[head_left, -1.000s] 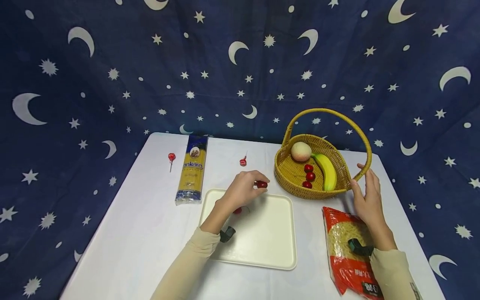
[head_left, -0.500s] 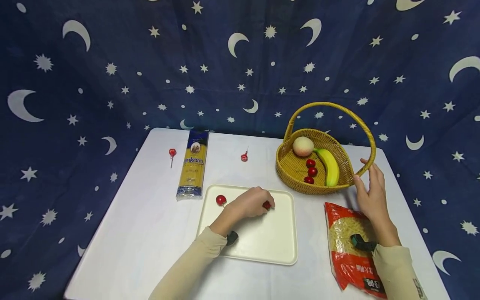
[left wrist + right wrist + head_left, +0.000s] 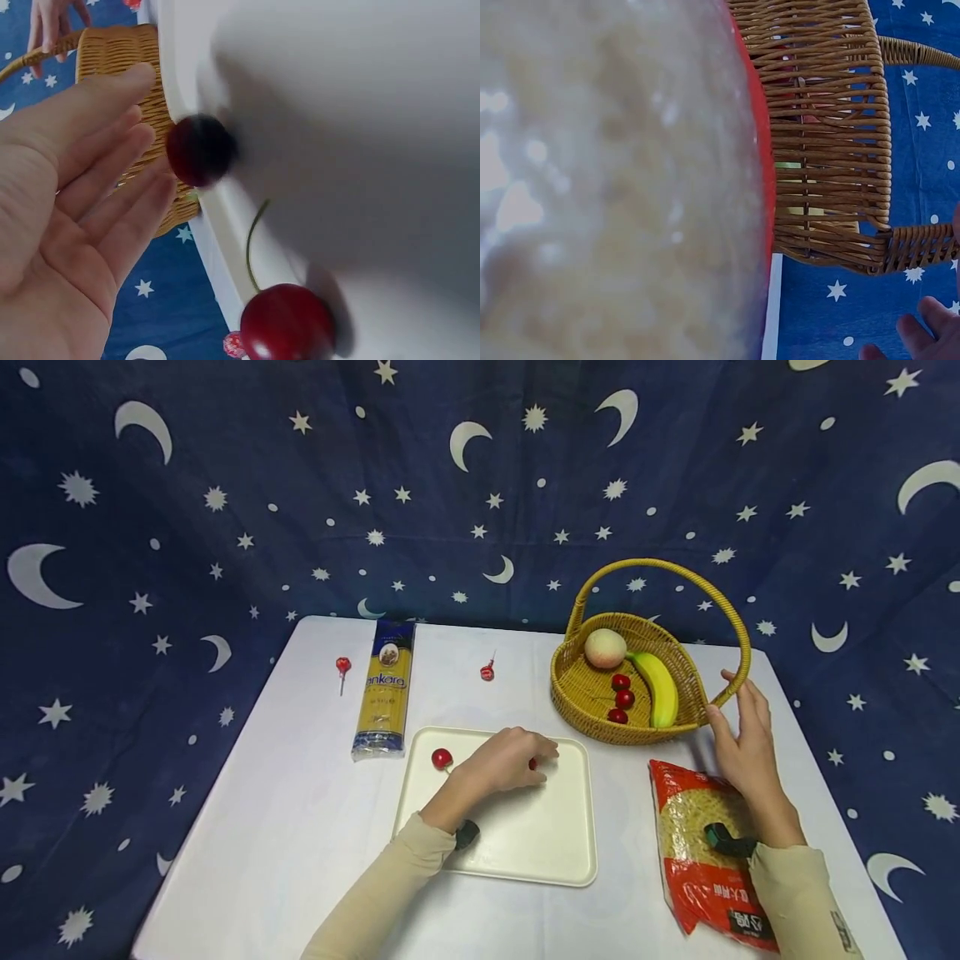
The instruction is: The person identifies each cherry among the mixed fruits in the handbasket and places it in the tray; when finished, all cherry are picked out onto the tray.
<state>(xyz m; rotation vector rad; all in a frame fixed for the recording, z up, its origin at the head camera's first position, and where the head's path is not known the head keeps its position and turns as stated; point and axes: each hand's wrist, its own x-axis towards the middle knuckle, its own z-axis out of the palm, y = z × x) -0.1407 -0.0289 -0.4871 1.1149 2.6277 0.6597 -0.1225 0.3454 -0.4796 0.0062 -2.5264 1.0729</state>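
Blurred red-edged noodle bag (image 3: 615,187) fills frame left; wicker basket (image 3: 829,135) upper right; right hand fingertips (image 3: 919,337) bottom right corner.

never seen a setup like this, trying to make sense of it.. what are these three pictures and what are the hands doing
No machine here: a person works with bare hands and wears three cameras. The wide picture comes from the head, looking down at a white table. The other two come from cameras strapped to each wrist, so they look close and tilted.

The left hand is over a cream tray, fingers straight, with a cherry at its fingertips; no closed grip shows. A second cherry lies on the tray.

The right hand touches the handle of a wicker basket holding a peach, a banana and three cherries.

Also on the table: a spaghetti packet, a red bag and two lollipops.
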